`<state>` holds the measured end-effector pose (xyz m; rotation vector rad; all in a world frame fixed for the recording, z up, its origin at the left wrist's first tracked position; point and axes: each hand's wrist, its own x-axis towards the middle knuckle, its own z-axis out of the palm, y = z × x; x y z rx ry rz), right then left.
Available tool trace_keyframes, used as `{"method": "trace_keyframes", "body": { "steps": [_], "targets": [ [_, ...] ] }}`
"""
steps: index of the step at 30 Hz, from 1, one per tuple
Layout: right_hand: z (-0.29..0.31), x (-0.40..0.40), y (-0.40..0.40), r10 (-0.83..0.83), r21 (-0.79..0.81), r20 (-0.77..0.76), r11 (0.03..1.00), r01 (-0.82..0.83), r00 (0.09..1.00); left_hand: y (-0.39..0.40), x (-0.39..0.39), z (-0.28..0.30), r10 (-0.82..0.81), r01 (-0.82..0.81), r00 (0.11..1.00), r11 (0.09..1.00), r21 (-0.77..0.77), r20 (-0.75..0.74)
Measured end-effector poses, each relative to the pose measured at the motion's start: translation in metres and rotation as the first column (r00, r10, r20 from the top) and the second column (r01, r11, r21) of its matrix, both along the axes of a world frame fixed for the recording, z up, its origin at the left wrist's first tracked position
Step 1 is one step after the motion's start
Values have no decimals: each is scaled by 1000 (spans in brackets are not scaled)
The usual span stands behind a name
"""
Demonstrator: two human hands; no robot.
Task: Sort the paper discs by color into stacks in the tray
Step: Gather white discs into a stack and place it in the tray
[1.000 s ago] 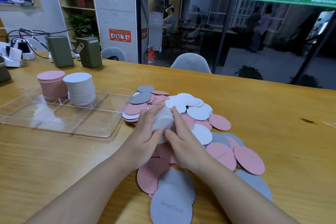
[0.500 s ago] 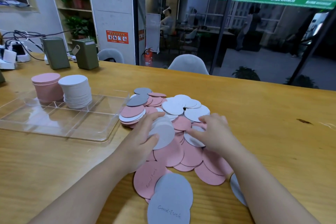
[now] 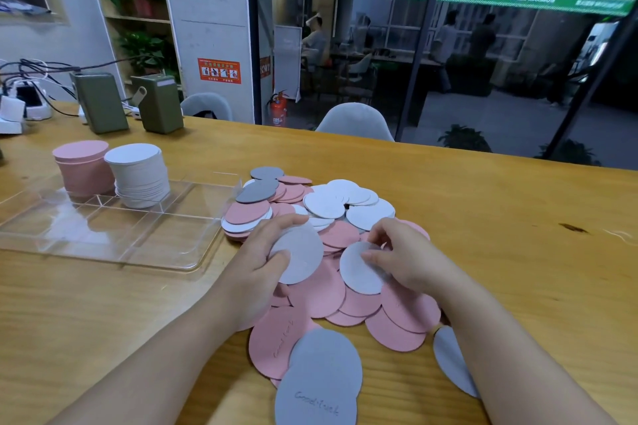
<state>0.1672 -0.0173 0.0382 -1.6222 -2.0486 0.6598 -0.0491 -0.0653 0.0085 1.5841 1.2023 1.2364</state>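
Since half a second ago the right hand [image 3: 402,257] has drawn back toward the person and now pinches one white disc [image 3: 360,272] by its edge, thumb on top, lifting it off the pink discs beneath. Her left hand [image 3: 262,262] grips a small stack of white discs [image 3: 300,257], fingers curled over the far rim and thumb pressed on the face, much as before. Both hands sit over the loose pile of discs [image 3: 321,214], pink, white and grey mixed, spread across the wooden table [image 3: 500,252]. At about ten o'clock from the pile lies the clear tray [image 3: 114,238], its near corner just beside the discs. In its far compartments stand a pink stack [image 3: 83,167] and, touching it on the right, a white stack [image 3: 138,174]. At six o'clock, nearest the person, a grey disc [image 3: 321,379] carries handwriting. Two olive-green boxes [image 3: 131,107] stand at the table's far edge.
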Motion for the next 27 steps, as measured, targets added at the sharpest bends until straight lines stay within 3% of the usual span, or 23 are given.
{"method": "trace_keyframes", "body": {
  "steps": [5, 10, 14, 21, 27],
  "targets": [
    [3, 1, 0, 125, 41, -120, 992, -121, 985, 2, -1, 0, 49, -43, 990, 998, -52, 134],
    [2, -1, 2, 115, 54, -293, 993, -103, 949, 6, -4, 4, 69, -47, 968, 994, -99, 239],
    [2, -5, 2, 84, 92, -389, 994, -52, 917, 8, -6, 1, 87, -66, 973, 993, -100, 213],
    [-6, -29, -8, 137, 128, -375, 987, -95, 917, 7, -3, 1, 83, -71, 974, 995, -63, 213],
    [-11, -49, -14, 103, 27, -543, 994, -105, 833, 10, -8, -6, 34, -33, 993, 999, -7, 110]
  ]
}}
